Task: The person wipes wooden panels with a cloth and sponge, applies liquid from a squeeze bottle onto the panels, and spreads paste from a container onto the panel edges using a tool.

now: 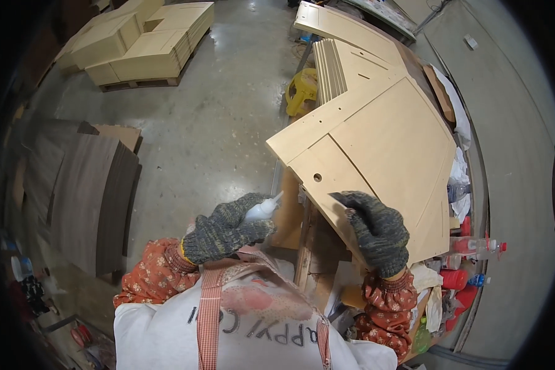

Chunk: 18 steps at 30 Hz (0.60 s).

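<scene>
Evidently, in the head view, the pale panel (391, 145) lies flat at two o'clock, its near corner jutting left, probably to leave that edge within easy reach. The gloved left hand (225, 229), at eight o'clock, curls around a white bottle (260, 211); the nozzle points up between one and two o'clock, perhaps to prevent drips. At four o'clock, the gloved right hand (379, 233) pinches a thin dark blade (338, 197) aimed toward ten o'clock, seemingly for fine control. Its wrist arches above the panel's near edge; contact I cannot tell. The left wrist bends inward, clear of the panel.
</scene>
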Available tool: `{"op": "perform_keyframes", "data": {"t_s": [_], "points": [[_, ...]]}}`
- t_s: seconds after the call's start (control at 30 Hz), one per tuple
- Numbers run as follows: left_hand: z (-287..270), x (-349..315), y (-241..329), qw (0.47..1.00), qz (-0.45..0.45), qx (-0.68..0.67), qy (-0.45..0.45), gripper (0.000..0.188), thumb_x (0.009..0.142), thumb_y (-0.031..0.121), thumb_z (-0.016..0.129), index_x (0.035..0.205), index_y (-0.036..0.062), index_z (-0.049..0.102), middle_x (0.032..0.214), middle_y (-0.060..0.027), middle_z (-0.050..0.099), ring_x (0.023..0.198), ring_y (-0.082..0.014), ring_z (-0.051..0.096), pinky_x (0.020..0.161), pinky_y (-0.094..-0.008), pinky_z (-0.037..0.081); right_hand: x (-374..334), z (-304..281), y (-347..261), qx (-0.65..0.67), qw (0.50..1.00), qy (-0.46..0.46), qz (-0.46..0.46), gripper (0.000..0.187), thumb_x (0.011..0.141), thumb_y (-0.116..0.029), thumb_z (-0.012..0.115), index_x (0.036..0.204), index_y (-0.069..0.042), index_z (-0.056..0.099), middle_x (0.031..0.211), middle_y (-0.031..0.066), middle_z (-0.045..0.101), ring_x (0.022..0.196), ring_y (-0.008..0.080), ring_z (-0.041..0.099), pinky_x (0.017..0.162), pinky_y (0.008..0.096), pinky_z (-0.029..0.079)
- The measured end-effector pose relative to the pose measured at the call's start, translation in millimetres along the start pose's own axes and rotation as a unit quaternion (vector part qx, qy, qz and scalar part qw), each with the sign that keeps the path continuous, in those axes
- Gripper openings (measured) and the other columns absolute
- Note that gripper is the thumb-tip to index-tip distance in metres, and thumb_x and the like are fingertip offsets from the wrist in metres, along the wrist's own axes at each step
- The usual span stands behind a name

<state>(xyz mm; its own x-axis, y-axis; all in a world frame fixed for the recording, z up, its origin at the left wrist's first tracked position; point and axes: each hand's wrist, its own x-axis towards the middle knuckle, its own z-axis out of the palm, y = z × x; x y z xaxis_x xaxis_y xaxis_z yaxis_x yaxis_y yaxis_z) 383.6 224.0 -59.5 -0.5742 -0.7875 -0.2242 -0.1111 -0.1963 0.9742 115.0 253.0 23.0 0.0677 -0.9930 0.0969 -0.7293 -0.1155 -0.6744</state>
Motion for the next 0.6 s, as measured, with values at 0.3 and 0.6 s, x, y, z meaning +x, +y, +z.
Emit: {"op": "perform_keyframes", "data": {"t_s": [0.3, 0.6], "points": [[-2.0, 3.6, -1.2, 0.993, 0.059, 0.097, 0.023, 0.047, 0.088, 0.012, 0.066, 0.131, 0.0076, 0.049, 0.097, -0.0035, 0.065, 0.083, -0.0071, 0.058, 0.074, -0.0241, 0.049, 8.7, 17.5, 0.2, -0.157, 0.980, -0.026, -0.122, 0.035, 0.080, -0.006, 0.060, 0.114, -0.010, 0.064, 0.098, 0.0143, 0.067, 0.087, 0.0305, 0.066, 0.077, 0.0353, 0.052], [-8.0, 11.5, -12.3, 0.985, 0.095, 0.134, 0.045, 0.044, 0.086, 0.018, 0.069, 0.124, 0.0073, 0.051, 0.093, -0.0062, 0.065, 0.080, -0.0112, 0.061, 0.072, -0.0277, 0.050, 9.0, 22.0, 9.3, -0.161, 0.976, -0.056, -0.134, 0.044, 0.079, -0.014, 0.057, 0.122, -0.017, 0.059, 0.097, 0.0136, 0.067, 0.081, 0.0314, 0.064, 0.071, 0.0395, 0.051]]}}
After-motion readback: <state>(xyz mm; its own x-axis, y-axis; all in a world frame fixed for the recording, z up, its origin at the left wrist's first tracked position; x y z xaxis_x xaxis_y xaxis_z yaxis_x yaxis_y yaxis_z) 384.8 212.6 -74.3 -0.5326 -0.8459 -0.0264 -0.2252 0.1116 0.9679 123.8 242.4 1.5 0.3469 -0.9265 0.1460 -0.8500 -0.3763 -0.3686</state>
